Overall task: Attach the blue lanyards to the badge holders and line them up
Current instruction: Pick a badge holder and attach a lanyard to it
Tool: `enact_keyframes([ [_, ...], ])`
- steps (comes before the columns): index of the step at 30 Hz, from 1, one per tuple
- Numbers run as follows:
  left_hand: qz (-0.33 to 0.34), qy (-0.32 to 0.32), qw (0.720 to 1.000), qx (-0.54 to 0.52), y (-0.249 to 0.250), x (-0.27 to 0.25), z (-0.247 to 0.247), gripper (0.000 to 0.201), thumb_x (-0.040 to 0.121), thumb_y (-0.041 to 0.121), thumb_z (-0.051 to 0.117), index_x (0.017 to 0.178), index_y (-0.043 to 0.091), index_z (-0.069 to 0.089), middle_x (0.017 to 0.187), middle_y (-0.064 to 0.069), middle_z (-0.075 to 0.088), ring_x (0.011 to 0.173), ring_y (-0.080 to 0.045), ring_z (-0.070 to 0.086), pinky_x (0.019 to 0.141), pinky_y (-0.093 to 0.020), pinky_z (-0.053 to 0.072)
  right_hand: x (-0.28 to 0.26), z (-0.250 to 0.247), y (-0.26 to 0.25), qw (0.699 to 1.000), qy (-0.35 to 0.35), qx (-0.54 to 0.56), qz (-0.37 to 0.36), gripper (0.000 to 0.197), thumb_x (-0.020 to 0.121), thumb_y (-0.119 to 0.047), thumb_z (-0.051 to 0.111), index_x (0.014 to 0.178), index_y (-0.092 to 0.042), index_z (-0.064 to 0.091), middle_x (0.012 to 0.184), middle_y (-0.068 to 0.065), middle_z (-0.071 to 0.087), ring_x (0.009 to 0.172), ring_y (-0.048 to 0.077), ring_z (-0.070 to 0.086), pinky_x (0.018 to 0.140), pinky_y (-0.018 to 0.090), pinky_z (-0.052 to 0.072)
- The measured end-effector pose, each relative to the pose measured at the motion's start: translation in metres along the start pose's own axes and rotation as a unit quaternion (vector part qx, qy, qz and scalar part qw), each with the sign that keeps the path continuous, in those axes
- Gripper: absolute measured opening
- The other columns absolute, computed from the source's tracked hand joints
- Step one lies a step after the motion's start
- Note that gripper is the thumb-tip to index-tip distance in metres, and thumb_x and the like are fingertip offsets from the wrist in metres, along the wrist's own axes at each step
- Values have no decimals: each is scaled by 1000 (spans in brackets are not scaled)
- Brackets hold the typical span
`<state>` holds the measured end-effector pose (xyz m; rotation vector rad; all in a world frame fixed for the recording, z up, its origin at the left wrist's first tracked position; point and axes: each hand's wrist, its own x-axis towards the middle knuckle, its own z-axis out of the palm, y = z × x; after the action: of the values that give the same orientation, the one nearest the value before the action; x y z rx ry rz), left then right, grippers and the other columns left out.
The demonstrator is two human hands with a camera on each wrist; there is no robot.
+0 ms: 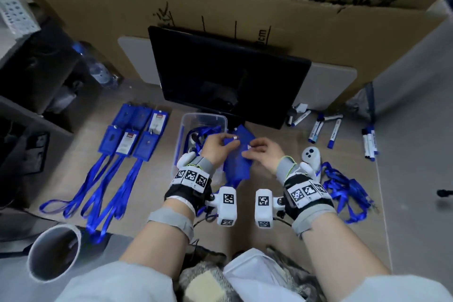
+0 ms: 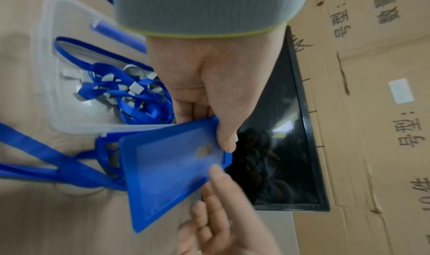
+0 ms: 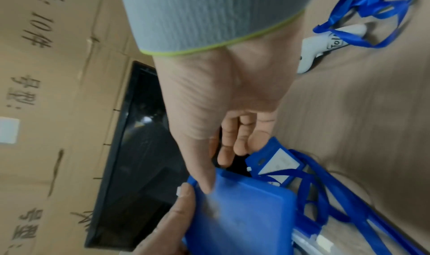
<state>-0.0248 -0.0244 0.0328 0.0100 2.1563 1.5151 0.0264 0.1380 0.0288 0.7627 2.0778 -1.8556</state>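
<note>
Both hands hold one blue badge holder [image 1: 237, 162] above the table's middle. My left hand [image 1: 229, 142] pinches its top corner, thumb on the face [image 2: 227, 141]. My right hand [image 1: 248, 152] pinches the top edge opposite, thumb [image 3: 204, 183] on the front and fingers behind. The holder [image 2: 167, 176] has a frosted face with a thumb hole. A blue lanyard [image 2: 51, 168] trails from beneath it. A second holder [image 3: 275, 164] with a white card lies under it. Finished holders with lanyards [image 1: 137, 130] lie in rows at left.
A clear plastic box [image 1: 188, 119] with tangled lanyards and white tabs stands just behind the hands. Loose lanyards [image 1: 348, 189] and a white controller [image 1: 311, 154] lie at right, with several markers [image 1: 333, 132] beyond. A black monitor [image 1: 228, 81] leans on cardboard boxes behind.
</note>
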Motion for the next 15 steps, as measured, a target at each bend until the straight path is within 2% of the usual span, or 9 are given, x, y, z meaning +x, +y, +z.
enact_keyframes([
  [2, 9, -21, 1000, 17, 2, -13, -10, 20, 86, 26, 72, 104, 18, 66, 88, -17, 72, 82, -32, 70, 65, -33, 60, -6, 11, -10, 998, 23, 11, -57, 29, 78, -8, 78, 104, -9, 66, 91, 6, 65, 78, 13, 58, 56, 8, 44],
  [3, 21, -26, 999, 31, 1, -19, -16, 22, 86, 28, 72, 106, 20, 65, 86, -17, 72, 80, -31, 70, 61, -31, 59, -12, 19, -15, 996, 18, 4, -82, 28, 79, -12, 77, 106, -11, 68, 94, 6, 67, 80, 12, 58, 59, 10, 44],
  [4, 36, -32, 998, 40, -3, -23, -23, 26, 84, 31, 72, 107, 22, 65, 88, -19, 73, 82, -32, 70, 64, -36, 59, -17, 27, -19, 995, 6, -11, -101, 26, 80, -15, 77, 105, -14, 71, 95, 6, 69, 81, 11, 59, 63, 14, 46],
  [6, 56, -52, 996, 49, -2, -34, -39, 34, 83, 31, 74, 114, 18, 64, 99, -13, 73, 93, -25, 70, 81, -39, 57, -28, 44, -27, 992, -19, -48, -117, 19, 82, -16, 76, 101, -18, 74, 95, 6, 72, 81, 11, 61, 70, 25, 48],
  [8, 71, -73, 993, 67, -1, -42, -56, 42, 85, 24, 74, 124, 12, 61, 106, -2, 69, 98, -13, 66, 84, -28, 52, -38, 60, -34, 989, -15, -67, -128, 14, 83, -11, 74, 96, -16, 75, 93, 4, 74, 83, 10, 62, 76, 24, 49],
  [10, 87, -82, 989, 85, -2, -48, -73, 44, 85, 19, 73, 126, 11, 60, 95, 5, 66, 86, -1, 62, 73, -15, 46, -46, 75, -40, 987, 1, -73, -141, 12, 82, -12, 75, 91, -19, 75, 90, 2, 73, 83, 9, 62, 80, 24, 49],
  [11, 84, -85, 989, 89, -3, -52, -81, 42, 84, 17, 73, 124, 13, 62, 85, 6, 66, 75, 2, 61, 67, -14, 45, -50, 82, -43, 986, 4, -77, -145, 12, 81, -15, 76, 89, -23, 75, 89, 0, 73, 83, 9, 62, 81, 24, 50],
  [13, 79, -82, 989, 90, -9, -55, -95, 36, 81, 20, 75, 115, 16, 66, 69, 4, 64, 63, -4, 59, 63, -27, 50, -54, 94, -45, 983, 6, -100, -154, 12, 80, -23, 78, 84, -33, 74, 87, -6, 74, 86, 10, 64, 85, 25, 51],
  [15, 79, -75, 990, 89, -18, -59, -111, 26, 80, 19, 76, 106, 17, 69, 59, 7, 60, 57, -4, 55, 62, -25, 46, -61, 108, -45, 979, 0, -126, -160, 10, 77, -29, 79, 80, -38, 75, 84, -11, 75, 89, 6, 67, 85, 25, 52],
])
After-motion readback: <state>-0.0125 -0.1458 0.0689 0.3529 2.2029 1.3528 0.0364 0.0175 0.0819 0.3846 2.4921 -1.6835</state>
